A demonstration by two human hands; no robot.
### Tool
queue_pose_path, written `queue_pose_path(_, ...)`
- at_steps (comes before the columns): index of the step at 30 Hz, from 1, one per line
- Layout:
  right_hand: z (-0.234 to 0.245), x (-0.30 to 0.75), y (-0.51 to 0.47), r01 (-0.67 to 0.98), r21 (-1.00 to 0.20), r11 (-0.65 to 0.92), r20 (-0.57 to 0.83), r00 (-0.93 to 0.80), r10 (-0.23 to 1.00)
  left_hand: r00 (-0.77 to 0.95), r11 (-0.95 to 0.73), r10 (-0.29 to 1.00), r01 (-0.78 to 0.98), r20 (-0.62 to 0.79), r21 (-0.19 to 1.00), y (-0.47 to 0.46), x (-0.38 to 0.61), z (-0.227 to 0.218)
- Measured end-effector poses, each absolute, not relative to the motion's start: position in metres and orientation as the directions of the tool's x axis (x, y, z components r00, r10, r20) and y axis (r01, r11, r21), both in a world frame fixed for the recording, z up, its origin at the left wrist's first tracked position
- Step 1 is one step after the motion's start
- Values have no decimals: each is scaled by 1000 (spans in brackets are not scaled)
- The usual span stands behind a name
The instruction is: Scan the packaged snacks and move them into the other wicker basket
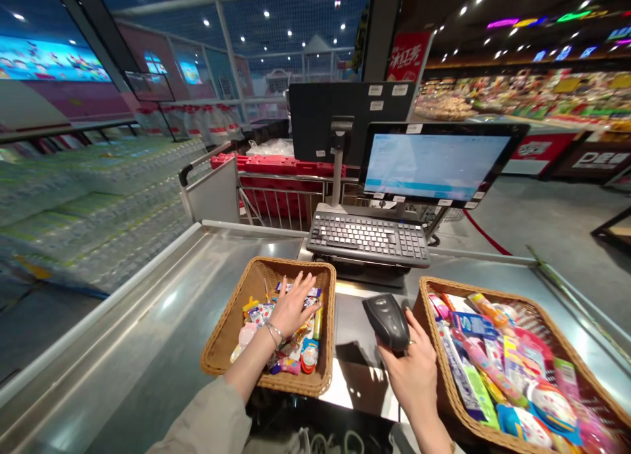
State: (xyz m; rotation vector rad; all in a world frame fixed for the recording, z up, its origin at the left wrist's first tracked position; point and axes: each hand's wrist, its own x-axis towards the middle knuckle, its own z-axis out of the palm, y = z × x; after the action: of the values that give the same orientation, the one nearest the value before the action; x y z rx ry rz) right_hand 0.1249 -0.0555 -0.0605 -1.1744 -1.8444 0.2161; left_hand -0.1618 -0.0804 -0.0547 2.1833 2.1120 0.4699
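My left hand (294, 305) reaches into the left wicker basket (227, 336), fingers spread flat over several small colourful snack packets (300, 355). It grips none of them that I can see. My right hand (413, 368) is closed around a dark handheld barcode scanner (387, 319), held between the two baskets. To its right stands the right wicker basket (438, 368), filled with several wrapped sweets and toothpaste-like boxes (493, 368).
A steel checkout counter (148, 349) carries a keyboard (367, 237), a touchscreen monitor (434, 165) and a rear display (345, 122). Red shopping baskets (276, 168) sit behind a metal rail. Stacked water bottles (89, 204) fill the left; shop shelves (522, 92) lie far right.
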Motion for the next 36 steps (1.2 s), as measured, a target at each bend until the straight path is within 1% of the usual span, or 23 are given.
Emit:
queue_pose_path(8, -59, 117, -57, 603, -590, 536, 576, -151, 803, -52, 29, 995, 964, 81, 264, -96, -183, -68)
queue_pose_path(13, -60, 115, -59, 591, -629, 506, 527, -155, 836, -44, 40, 999, 963, 11, 266, -102, -184, -74)
queue_pose_path(17, -64, 115, -58, 601, -627, 496, 518, -153, 841, -37, 48, 998, 960, -45, 276, -105, -178, -73)
queue_pose_path(20, -66, 116, -58, 597, -623, 505, 529, -155, 835, -13, 29, 998, 957, -59, 288, -108, -174, -73)
queue_pose_path(23, -65, 117, -58, 592, -634, 497, 516, -155, 843, 33, 4, 992, 959, -126, 284, -110, -173, -76)
queue_pose_path(29, -64, 118, -60, 582, -664, 469, 488, -138, 862, 184, -130, 961, 959, -204, 252, -109, -170, -85)
queue_pose_path(36, -64, 121, -62, 590, -670, 450, 484, -111, 868, 283, -214, 921, 942, -268, 259, -108, -159, -101)
